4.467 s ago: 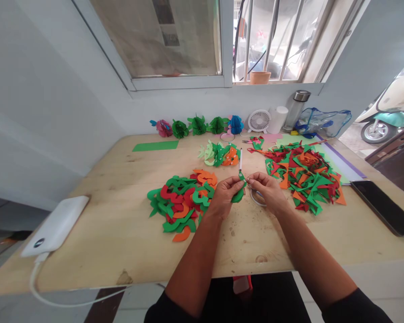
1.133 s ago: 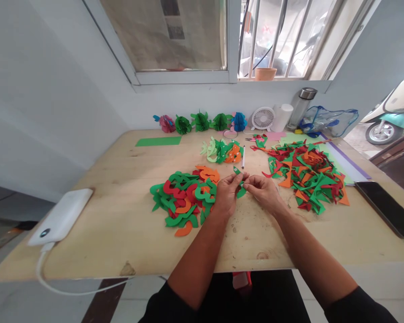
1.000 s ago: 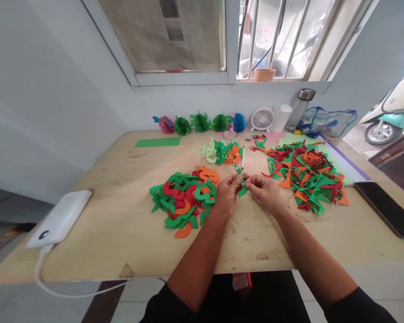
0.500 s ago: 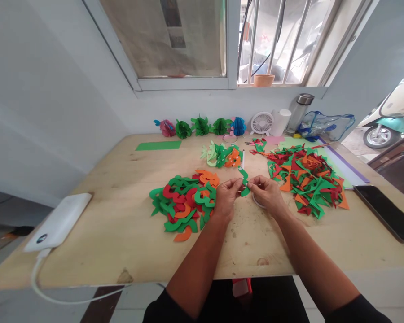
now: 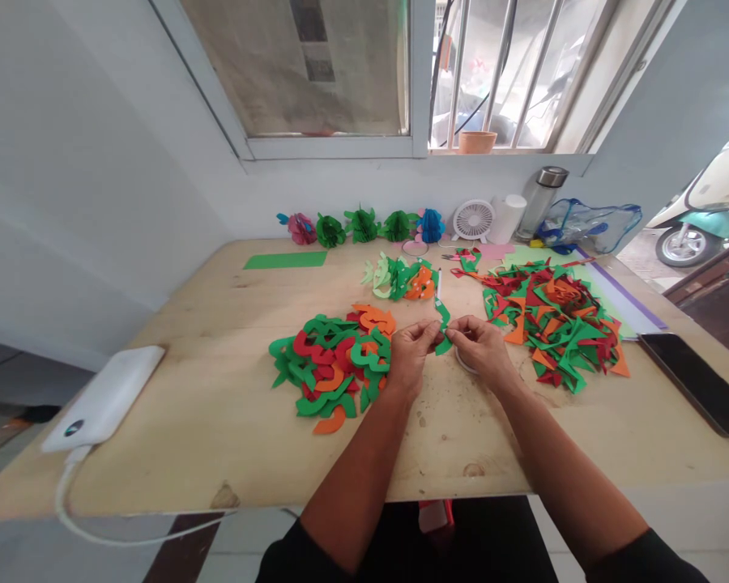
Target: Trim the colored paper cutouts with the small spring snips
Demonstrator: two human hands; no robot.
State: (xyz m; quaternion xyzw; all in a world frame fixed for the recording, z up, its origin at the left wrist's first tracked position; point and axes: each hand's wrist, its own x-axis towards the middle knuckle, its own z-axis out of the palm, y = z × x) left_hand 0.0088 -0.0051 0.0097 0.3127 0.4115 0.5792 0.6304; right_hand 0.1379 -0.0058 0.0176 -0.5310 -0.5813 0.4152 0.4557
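Note:
Between my two hands is a green wavy paper cutout (image 5: 443, 312), held upright over the table. My left hand (image 5: 411, 350) pinches its left edge with thumb and fingers. From the other side, the closed fingertips of my right hand (image 5: 481, 346) meet on the same cutout. A white ring, perhaps a tape roll (image 5: 465, 364), lies partly hidden under my right hand. Left of my left hand spreads a pile of curved green, red and orange paper cutouts (image 5: 328, 368). Beyond my hands, a pen (image 5: 440, 283) lies beside dotted green and orange paper pieces (image 5: 401, 278).
To the right lie a heap of paper scraps (image 5: 559, 324) and a black phone (image 5: 696, 385). Folded paper figures (image 5: 363, 226), a small white fan (image 5: 472, 220) and a glass bottle (image 5: 540, 206) line the wall. A white power bank (image 5: 106, 401) with a cable sits at left.
The upper end of the green cutout has tipped slightly to the right. Both hands stay in nearly the same place, and the view has shifted a little.

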